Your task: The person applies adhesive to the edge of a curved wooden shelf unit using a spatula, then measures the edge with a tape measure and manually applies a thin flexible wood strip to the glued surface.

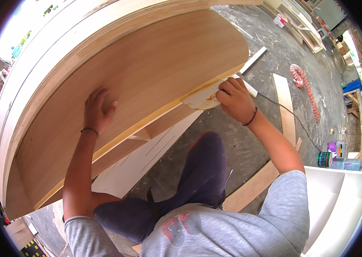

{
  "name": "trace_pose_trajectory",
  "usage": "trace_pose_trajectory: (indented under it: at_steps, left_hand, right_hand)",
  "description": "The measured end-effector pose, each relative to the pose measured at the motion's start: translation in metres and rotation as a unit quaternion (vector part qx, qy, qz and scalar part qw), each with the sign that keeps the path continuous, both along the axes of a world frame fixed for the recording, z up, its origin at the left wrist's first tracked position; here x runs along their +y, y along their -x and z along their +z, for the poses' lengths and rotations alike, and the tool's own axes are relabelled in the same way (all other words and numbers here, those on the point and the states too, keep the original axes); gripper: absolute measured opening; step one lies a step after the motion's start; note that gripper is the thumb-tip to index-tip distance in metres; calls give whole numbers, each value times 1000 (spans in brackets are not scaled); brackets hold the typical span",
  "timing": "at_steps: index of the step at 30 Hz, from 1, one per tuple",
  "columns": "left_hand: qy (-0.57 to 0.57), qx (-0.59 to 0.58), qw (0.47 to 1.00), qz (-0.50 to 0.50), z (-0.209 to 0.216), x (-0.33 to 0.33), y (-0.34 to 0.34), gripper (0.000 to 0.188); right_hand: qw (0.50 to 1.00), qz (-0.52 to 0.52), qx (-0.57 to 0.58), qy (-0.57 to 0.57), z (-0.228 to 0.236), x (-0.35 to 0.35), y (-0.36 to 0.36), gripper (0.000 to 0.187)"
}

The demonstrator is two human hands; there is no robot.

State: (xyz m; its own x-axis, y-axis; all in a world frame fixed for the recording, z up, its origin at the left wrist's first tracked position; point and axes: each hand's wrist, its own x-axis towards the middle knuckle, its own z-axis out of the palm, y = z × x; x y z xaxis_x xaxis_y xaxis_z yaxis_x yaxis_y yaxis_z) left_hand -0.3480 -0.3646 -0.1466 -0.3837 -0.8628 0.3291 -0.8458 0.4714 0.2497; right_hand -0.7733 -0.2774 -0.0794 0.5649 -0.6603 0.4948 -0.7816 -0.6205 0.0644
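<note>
A large pale wooden panel [146, 64] with a rounded end stretches across the furniture piece in front of me. My left hand [97, 109] rests on it, fingers loosely bent and apart, with nothing in them. A yellowish strip [159, 113] runs along the panel's near edge. At the right part of that edge, my right hand [235, 98] is closed in a pinch; what its fingers grip is hidden. Just left of these fingers, a thin whitish sheet [196, 99] with a curved rim carries yellow-brown, glue-like smears.
Below the panel lies a long white board [146, 160]. Wooden planks [286, 107] and a red coiled hose [307, 85] lie on the dark floor, with a black cable [283, 107] crossing it. Cans [324, 159] and white shelving [339, 192] stand at the right.
</note>
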Motion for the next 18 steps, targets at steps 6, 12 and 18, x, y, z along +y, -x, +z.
trace_pose_trajectory:
  at_steps: [6,12,18]
  left_hand:
    - [-1,-15,1000,-1,-1,-1,1,43]
    - [4,-27,1000,12,5,4,0,43]
    - [2,-36,999,9,8,5,0,44]
  right_hand:
    - [1000,22,-6,6,-4,-20,1,17]
    - [997,15,-50,54,15,-5,11,19]
    - [999,33,-25,7,5,6,23,19]
